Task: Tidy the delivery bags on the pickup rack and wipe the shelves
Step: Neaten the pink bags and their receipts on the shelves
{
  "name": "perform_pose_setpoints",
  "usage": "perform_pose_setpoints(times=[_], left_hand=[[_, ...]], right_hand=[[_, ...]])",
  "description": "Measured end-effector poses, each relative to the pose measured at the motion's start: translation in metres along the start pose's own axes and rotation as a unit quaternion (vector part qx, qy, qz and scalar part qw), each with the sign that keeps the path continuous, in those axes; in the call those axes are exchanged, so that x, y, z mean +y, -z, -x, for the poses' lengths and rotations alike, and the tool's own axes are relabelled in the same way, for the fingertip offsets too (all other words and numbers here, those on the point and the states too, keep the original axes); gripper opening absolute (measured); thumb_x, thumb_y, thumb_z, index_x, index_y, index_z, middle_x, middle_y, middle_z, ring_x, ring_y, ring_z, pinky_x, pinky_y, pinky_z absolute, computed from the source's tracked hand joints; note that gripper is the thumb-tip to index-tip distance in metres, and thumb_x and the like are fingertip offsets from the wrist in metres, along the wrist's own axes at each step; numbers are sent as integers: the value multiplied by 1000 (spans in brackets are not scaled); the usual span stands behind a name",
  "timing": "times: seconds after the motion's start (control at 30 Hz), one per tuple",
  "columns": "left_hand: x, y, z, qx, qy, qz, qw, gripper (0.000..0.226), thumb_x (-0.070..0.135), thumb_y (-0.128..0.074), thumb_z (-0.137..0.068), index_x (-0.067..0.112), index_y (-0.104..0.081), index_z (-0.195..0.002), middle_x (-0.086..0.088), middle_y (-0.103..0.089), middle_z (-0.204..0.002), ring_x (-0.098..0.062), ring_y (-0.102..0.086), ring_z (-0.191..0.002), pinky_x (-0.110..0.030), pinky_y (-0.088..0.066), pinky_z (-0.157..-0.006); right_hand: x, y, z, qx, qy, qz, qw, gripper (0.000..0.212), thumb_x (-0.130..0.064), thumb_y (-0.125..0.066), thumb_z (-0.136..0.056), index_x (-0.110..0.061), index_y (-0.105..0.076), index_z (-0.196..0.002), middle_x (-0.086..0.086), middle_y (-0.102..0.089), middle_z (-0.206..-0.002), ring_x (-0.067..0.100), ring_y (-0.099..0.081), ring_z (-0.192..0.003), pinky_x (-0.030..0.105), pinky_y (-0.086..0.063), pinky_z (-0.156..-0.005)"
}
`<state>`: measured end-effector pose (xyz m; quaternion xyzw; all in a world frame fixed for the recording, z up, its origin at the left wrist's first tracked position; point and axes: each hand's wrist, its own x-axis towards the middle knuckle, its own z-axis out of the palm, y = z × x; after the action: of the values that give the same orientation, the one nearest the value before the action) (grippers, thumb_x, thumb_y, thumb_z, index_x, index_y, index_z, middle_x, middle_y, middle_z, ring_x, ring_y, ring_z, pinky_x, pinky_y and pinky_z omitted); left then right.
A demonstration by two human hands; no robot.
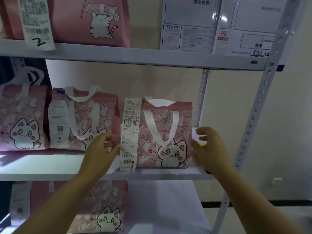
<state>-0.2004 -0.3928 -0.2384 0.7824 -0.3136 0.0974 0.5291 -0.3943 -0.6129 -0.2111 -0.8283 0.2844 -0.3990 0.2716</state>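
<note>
On the white metal middle shelf [50, 164] I see a pink cat-printed fabric bag [23, 119] at the left end and a second pink cat bag with white handles [87, 119] just beside it. My left hand [99, 152] sits between that bag and the long white paper receipt [130, 132], thumb touching the receipt's edge and fingers curled. I cannot tell whether its grip is clamped. The third pink cat bag [168, 132] stands upright near the shelf's right end. My right hand [211, 149] is at its right side, grip apart, fingers loose.
</note>
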Motion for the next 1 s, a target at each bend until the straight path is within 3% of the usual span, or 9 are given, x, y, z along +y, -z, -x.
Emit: perform_pose_setpoints(times=[0.17,0.37,0.57,0.7,0.87,1.0], left_hand=[[24,37,3,48,-103,-49,992,25,22,-67,-82,21,-55,-104,8,-58,-97,-6,-56,-88,-14,-41,-67],[42,107,2,121,-202,-198,951,33,18,-71,-78,8,-60,-108,-1,-60,-96,-15,-55,-79,-12,-37,-64],[46,199,-11,169,-260,-305,901,40,45,-54,-83,10,-60,-102,-6,-65,-92,-20,-60,-70,-32,-52,-55],[42,258,-27,194,-280,-356,870,26,23,-69,-81,5,-64,-99,-8,-67,-91,-27,-65,-71,-36,-56,-57],[26,338,-64,214,-305,-396,839,32,39,-55,-82,12,-62,-98,-2,-64,-88,-23,-63,-70,-39,-55,-55],[13,392,-99,241,-285,-393,840,24,30,-64,-82,16,-60,-100,0,-63,-90,-22,-63,-73,-40,-55,-60]], right_hand=[[-44,0,0,-31,98,-42,994,26,-28,-65,-85,-22,-59,-109,-13,-60,-103,5,-58,-93,28,-52,-83],[-112,-25,-4,-107,230,-58,966,15,-33,-64,-86,-32,-56,-99,-17,-59,-97,-2,-56,-91,23,-51,-80],[-204,-41,-12,-139,369,-86,915,11,-39,-62,-85,-36,-57,-95,-18,-61,-93,-1,-57,-87,19,-50,-76],[-268,-57,-19,-111,437,-98,887,12,-43,-61,-85,-34,-56,-92,-18,-60,-89,-1,-58,-84,17,-48,-71],[-346,-84,-30,-52,485,-90,869,19,-44,-59,-83,-27,-62,-89,-14,-64,-84,2,-61,-77,31,-55,-66],[-403,-107,-38,-23,480,-63,874,14,-37,-63,-84,-24,-62,-88,-15,-62,-80,1,-60,-74,27,-53,-64]])
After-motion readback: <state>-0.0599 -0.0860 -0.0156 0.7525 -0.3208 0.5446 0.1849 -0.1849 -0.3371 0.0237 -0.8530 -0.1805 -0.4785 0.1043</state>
